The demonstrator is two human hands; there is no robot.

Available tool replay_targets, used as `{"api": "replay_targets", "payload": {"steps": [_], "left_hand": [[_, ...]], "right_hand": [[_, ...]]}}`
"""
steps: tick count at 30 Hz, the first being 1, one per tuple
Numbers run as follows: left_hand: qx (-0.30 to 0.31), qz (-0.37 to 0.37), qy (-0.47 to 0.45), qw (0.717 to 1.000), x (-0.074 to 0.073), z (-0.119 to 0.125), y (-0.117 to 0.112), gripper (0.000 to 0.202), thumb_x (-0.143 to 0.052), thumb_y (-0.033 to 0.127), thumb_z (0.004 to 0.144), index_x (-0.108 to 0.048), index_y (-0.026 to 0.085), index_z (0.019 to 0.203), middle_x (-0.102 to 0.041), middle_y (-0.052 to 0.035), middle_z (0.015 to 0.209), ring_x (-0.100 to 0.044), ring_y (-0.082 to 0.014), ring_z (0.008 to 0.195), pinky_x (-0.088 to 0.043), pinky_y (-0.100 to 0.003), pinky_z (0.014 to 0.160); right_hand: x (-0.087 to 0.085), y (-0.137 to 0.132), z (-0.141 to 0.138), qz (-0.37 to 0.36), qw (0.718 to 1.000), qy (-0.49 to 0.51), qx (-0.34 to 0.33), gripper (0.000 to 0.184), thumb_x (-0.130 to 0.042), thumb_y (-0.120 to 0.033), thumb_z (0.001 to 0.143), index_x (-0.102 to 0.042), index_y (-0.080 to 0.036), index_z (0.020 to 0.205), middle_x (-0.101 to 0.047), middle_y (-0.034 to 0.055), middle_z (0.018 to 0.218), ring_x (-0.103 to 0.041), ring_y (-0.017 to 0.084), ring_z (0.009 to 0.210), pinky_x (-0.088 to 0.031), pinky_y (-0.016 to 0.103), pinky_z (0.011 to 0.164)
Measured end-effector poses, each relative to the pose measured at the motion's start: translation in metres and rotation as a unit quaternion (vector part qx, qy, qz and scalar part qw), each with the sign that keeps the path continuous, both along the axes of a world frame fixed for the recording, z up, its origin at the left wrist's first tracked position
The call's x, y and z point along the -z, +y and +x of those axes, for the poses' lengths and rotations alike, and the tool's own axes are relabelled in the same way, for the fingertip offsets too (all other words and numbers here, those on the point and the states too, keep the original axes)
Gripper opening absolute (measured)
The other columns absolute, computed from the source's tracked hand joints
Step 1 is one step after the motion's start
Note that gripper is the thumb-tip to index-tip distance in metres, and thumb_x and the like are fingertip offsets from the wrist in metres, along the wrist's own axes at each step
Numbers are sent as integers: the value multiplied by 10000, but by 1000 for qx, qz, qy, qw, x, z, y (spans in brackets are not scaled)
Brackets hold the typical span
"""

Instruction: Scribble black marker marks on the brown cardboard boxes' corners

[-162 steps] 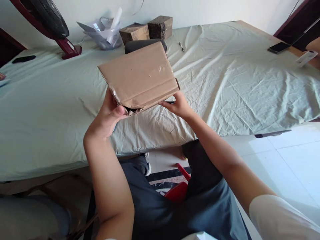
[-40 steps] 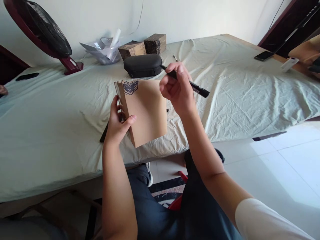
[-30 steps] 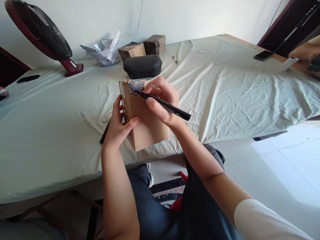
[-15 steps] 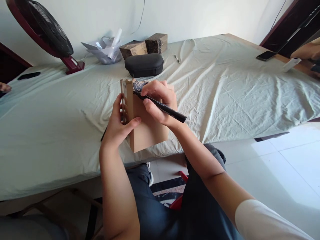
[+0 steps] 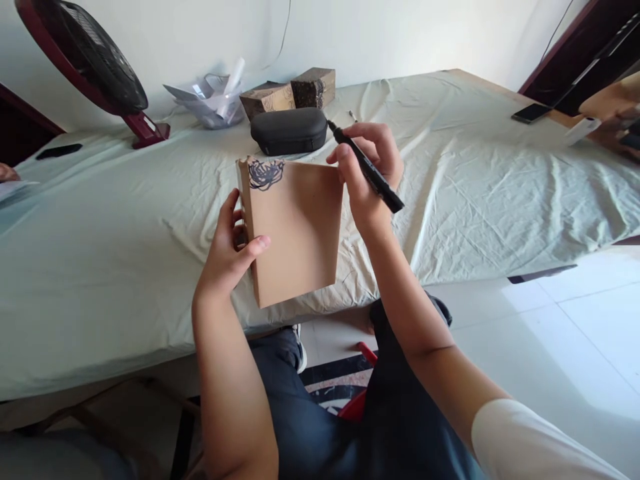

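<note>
A brown cardboard box (image 5: 297,233) stands tilted at the table's front edge, with black scribbles (image 5: 265,174) in the upper left corner of the face turned to me. My left hand (image 5: 233,243) grips the box by its left side, thumb on the front face and fingers behind. In my right hand (image 5: 373,170) is a black marker (image 5: 369,170), uncapped, its tip pointing up and left, away from the cardboard. The fingers of that hand are by the box's upper right corner; whether they touch it I cannot tell.
Behind the box lies a black zip case (image 5: 289,131). Two scribbled boxes (image 5: 313,88) and a clear plastic basket (image 5: 220,112) stand near the wall. A fan (image 5: 150,133) is at the left. At right are a phone (image 5: 531,113) and another person's arm (image 5: 611,99).
My right hand has lifted the marker off the box and moved up and right, uncovering the scribbles. The box has turned slightly, showing more of its front face.
</note>
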State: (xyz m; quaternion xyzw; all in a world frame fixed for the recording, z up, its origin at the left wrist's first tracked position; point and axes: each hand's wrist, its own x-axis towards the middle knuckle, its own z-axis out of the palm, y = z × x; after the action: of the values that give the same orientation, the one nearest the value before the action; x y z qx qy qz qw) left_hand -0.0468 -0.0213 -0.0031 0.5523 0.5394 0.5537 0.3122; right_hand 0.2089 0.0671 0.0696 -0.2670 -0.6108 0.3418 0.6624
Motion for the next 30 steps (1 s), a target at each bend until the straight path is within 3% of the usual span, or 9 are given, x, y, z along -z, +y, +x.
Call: {"api": "replay_targets", "payload": {"steps": [4,8,11,13,19,21,24,26,30], "left_hand": [[-14,9,-3,1000,3,-5,1,1141,-954,633,645,-496,401,1664,-644,-113,1435,-691,-238,1034,-584,-305,749],[-37,10,-1,999,11,-11,3,1131,-953,621,655,-493,390,1662,-638,-107,1414,-678,-228,1031,-577,-309,774],[-49,18,7,999,18,-16,5,1113,-926,625,674,-473,379,1661,-627,-102,1422,-671,-243,1097,-574,-333,845],[-60,29,2,998,22,-19,6,1112,-915,625,670,-467,360,1653,-628,-103,1429,-662,-262,1163,-566,-359,910],[-129,63,-29,989,32,-27,10,1162,-930,600,590,-479,334,1627,-635,-97,1383,-645,-258,1141,-558,-365,903],[-136,71,-27,988,35,-30,11,1176,-925,594,596,-459,331,1643,-630,-96,1391,-640,-249,1136,-555,-349,885],[-133,86,-22,987,41,-32,14,1199,-911,618,615,-418,319,1667,-596,-111,1456,-627,-237,1130,-543,-321,847],[-128,99,-16,987,44,-33,18,1213,-904,660,616,-402,319,1667,-572,-120,1479,-617,-235,1118,-534,-311,817],[-117,123,-9,985,48,-32,22,1255,-918,723,596,-395,300,1655,-563,-136,1438,-607,-240,1112,-528,-307,806]], "right_hand": [[8,17,4,-89,996,1,20,221,-686,-515,1027,-629,-305,1068,-662,-1,810,-691,193,747,-583,300,662],[31,41,11,-102,987,66,-108,258,-767,-429,959,-672,-309,1167,-794,5,1055,-683,114,693,-578,237,648],[52,55,14,-184,959,84,-201,300,-635,-451,1001,-658,-274,1242,-814,53,1136,-734,124,720,-563,237,618],[67,62,14,-252,944,53,-205,315,-607,-439,967,-625,-259,1225,-804,51,1105,-729,120,701,-542,231,582],[104,72,20,-276,939,-172,-112,361,-636,-258,826,-466,-273,1143,-785,17,997,-618,127,565,-462,261,537],[115,69,30,-226,925,-302,-38,278,-623,-216,840,-539,-248,1103,-798,60,1030,-647,163,658,-482,297,625],[132,58,52,-144,868,-469,81,240,-603,-171,878,-665,-228,1103,-811,107,1139,-707,249,899,-486,349,762],[143,50,67,-115,838,-525,96,295,-581,-167,910,-712,-230,1166,-794,119,1222,-714,270,958,-477,358,768],[157,48,81,-80,822,-554,104,346,-572,-143,923,-771,-200,1200,-752,164,1271,-694,326,1160,-523,392,858]]}}
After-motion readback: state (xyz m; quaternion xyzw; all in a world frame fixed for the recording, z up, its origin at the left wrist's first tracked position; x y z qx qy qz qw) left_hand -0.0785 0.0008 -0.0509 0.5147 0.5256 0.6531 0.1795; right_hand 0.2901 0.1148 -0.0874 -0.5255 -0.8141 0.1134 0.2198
